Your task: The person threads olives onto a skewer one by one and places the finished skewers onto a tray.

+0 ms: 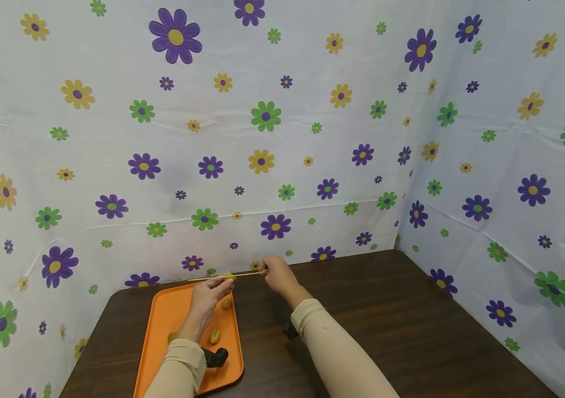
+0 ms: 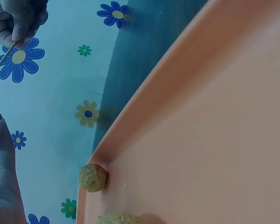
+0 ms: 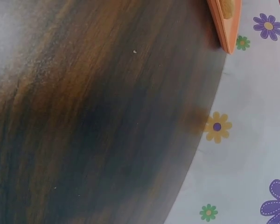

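Observation:
My right hand (image 1: 278,276) pinches one end of a thin, pale wooden stick (image 1: 249,274) above the far edge of the table. The stick runs leftward, almost level, past the fingertips of my left hand (image 1: 207,301). Those fingertips hold a small yellow piece (image 1: 229,276) against the stick; whether the stick passes through it, I cannot tell. Below the left hand lies an orange tray (image 1: 173,301) with small, round, yellow-brown balls (image 1: 215,336). In the left wrist view, one rough-surfaced ball (image 2: 93,178) sits by the tray's rim, and straight left fingers show at the left edge.
The tray stands on the left part of a dark wooden table (image 1: 362,309). White sheets with printed flowers (image 1: 312,182) hang behind the table and along its sides. Black straps with mounts (image 1: 215,357) sit at both wrists.

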The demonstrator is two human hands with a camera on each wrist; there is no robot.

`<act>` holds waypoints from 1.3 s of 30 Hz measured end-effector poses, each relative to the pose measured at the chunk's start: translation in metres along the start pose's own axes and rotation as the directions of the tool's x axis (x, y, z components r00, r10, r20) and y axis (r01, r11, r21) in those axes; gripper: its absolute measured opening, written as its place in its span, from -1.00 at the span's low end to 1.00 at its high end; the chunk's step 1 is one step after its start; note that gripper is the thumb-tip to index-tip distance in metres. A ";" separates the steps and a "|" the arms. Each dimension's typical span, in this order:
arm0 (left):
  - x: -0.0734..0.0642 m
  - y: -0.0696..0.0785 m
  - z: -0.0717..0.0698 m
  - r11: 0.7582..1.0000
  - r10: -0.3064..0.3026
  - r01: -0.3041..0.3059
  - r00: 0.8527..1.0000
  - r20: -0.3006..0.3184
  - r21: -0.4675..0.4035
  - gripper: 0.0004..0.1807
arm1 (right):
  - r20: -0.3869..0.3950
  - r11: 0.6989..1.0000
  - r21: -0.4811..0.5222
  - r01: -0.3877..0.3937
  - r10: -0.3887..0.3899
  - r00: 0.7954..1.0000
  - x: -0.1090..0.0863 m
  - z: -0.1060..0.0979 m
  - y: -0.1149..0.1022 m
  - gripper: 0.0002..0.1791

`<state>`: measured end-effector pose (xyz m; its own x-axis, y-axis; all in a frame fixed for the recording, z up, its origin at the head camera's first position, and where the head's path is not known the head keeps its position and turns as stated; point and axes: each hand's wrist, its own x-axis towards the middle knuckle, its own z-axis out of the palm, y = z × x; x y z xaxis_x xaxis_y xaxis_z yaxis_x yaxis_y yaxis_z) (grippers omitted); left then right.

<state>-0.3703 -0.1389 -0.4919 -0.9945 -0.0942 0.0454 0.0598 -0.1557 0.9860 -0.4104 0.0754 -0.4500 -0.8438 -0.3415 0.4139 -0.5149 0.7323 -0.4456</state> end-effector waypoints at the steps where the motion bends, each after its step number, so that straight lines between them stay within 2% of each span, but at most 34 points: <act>1: 0.000 0.000 0.001 1.000 0.001 -0.001 1.000 0.001 0.000 -0.53 | -0.001 1.000 0.000 0.001 -0.001 1.000 0.000 0.000 0.000 -0.70; 15: 0.000 0.000 0.008 1.000 -0.011 0.011 1.000 0.002 0.026 -0.51 | -0.012 1.000 -0.015 -0.009 0.009 1.000 0.001 0.006 -0.006 -0.67; 23: -0.002 0.000 0.013 0.998 -0.004 0.004 1.000 0.001 0.057 -0.56 | -0.013 1.000 0.008 0.024 -0.024 1.000 0.000 0.007 -0.013 -0.67; 39: 0.001 -0.006 0.025 0.998 -0.022 0.022 1.000 -0.011 0.051 -0.57 | 0.011 1.000 0.016 -0.004 0.004 1.000 0.004 0.011 -0.019 -0.69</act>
<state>-0.3741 -0.1132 -0.4942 -0.9946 -0.1018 0.0220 0.0330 -0.1076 0.9936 -0.4060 0.0536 -0.4492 -0.8477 -0.3449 0.4032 -0.5135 0.7243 -0.4601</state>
